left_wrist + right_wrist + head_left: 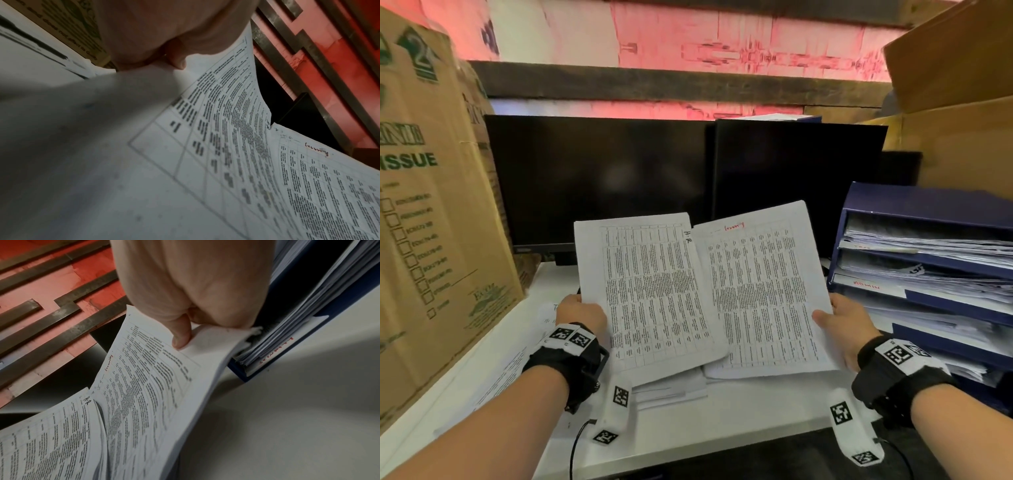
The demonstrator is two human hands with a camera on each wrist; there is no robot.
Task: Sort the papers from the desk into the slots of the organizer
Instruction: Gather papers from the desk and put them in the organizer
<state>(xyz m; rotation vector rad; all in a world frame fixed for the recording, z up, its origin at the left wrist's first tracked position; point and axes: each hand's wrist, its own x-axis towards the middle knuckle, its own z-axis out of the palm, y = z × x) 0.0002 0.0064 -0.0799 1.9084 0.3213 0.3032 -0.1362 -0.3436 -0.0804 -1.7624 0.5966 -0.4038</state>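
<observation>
Two printed table sheets are held up side by side above the white desk (722,418). My left hand (580,313) grips the left paper (654,294), marked "H.R" in black, by its left edge. My right hand (846,322) pinches the right paper (767,291), marked in red ink, with the thumb (180,335) on top. The left paper's right edge overlaps the right paper. A blue tiered organizer (928,270) with stuffed slots stands at the right, one slot labelled in red. More papers (671,387) lie on the desk beneath.
Two dark monitors (619,185) stand behind the papers. A tall cardboard tissue box (431,222) fills the left side. More cardboard boxes (955,102) sit above and behind the organizer. A loose sheet (510,370) lies at the desk's left.
</observation>
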